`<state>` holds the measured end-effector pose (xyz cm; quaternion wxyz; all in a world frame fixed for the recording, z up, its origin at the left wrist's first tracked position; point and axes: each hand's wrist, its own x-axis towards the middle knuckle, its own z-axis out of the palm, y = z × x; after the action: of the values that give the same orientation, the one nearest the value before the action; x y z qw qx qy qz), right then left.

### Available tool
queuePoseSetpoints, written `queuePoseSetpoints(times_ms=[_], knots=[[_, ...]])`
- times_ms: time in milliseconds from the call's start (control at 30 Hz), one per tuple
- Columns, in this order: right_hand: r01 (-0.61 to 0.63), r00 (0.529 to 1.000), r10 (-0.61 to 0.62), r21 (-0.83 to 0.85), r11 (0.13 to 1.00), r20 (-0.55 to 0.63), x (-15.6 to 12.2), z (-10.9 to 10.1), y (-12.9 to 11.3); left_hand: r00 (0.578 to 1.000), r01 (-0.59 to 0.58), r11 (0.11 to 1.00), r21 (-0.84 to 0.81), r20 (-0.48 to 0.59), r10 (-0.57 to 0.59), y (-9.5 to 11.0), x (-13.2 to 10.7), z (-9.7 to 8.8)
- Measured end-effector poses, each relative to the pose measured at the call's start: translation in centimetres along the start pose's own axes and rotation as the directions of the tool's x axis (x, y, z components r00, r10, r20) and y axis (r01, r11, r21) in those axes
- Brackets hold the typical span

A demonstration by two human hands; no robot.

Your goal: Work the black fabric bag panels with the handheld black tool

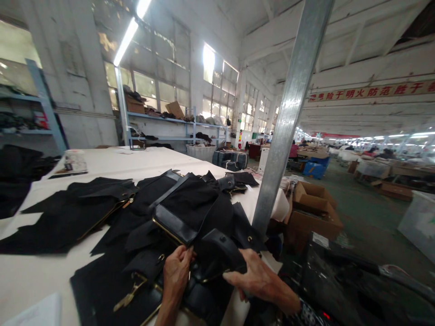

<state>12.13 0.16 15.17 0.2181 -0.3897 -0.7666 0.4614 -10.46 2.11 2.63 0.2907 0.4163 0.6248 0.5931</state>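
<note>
My left hand (177,271) has its thumb and fingers pinched at the near corner of black fabric with a gold-coloured edge. A black bag piece (219,251) with a smooth leather-like flap lies between my hands. My right hand (254,276) grips the right side of this piece, thumb on top. Just beyond my left hand lies a black fabric panel (200,199) with a shiny dark band and gold trim. To the left, a gold-coloured metal clasp (129,296) rests on more black fabric. What lies beneath my fingers is partly hidden.
More black pieces with a gold zipper (105,219) spread left over the white table (112,160). A metal post (285,108) rises beyond my right hand. Cardboard boxes (316,208) stand right of the table. Shelves (159,115) line the far wall.
</note>
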Motion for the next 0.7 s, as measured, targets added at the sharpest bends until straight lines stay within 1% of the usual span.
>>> queuePoseSetpoints(times_ms=[67,133,200,267,333,467,533,567,633,700], knots=[[-0.005,0.999,0.004,-0.017,1.000,-0.052,-0.7,-0.9,0.1,1.000,0.003,1.000,-0.013,0.010,-0.003,0.1,0.0,-0.1],[-0.031,0.998,0.029,-0.030,0.999,-0.056,-1.2,-1.4,0.9,1.000,0.006,1.000,-0.024,0.012,-0.006,0.3,0.0,-0.1],[-0.055,0.998,0.054,-0.028,0.998,-0.039,-1.5,-1.3,2.0,1.000,0.004,1.000,-0.030,0.013,-0.004,0.3,-0.1,-0.1],[-0.074,0.997,0.074,-0.018,0.997,-0.011,-1.4,-0.7,3.1,1.000,0.002,0.999,-0.033,0.016,-0.002,0.3,-0.1,-0.1],[-0.087,0.996,0.088,-0.014,0.996,0.012,-0.9,0.2,3.5,1.000,0.005,0.999,-0.038,0.021,-0.004,0.3,0.0,-0.1],[-0.092,0.996,0.092,-0.042,0.995,0.009,-0.1,1.5,2.8,0.998,0.041,0.998,-0.051,0.054,-0.038,1.1,0.0,-0.5],[-0.101,0.995,0.102,-0.034,0.994,0.021,-0.3,1.5,2.1,0.993,0.106,0.987,-0.119,0.073,-0.097,1.8,0.0,-0.7],[-0.108,0.994,0.109,-0.020,0.994,0.033,-0.6,1.3,1.9,0.985,0.163,0.968,-0.190,0.089,-0.148,2.1,0.1,-0.7],[-0.127,0.991,0.127,0.004,0.992,0.034,-1.6,0.8,1.6,0.958,0.288,0.893,-0.346,0.117,-0.263,2.7,0.3,-0.6],[-0.134,0.991,0.134,0.011,0.991,0.013,-2.7,0.2,1.5,0.931,0.362,0.824,-0.436,0.123,-0.344,3.1,0.9,-0.3]])
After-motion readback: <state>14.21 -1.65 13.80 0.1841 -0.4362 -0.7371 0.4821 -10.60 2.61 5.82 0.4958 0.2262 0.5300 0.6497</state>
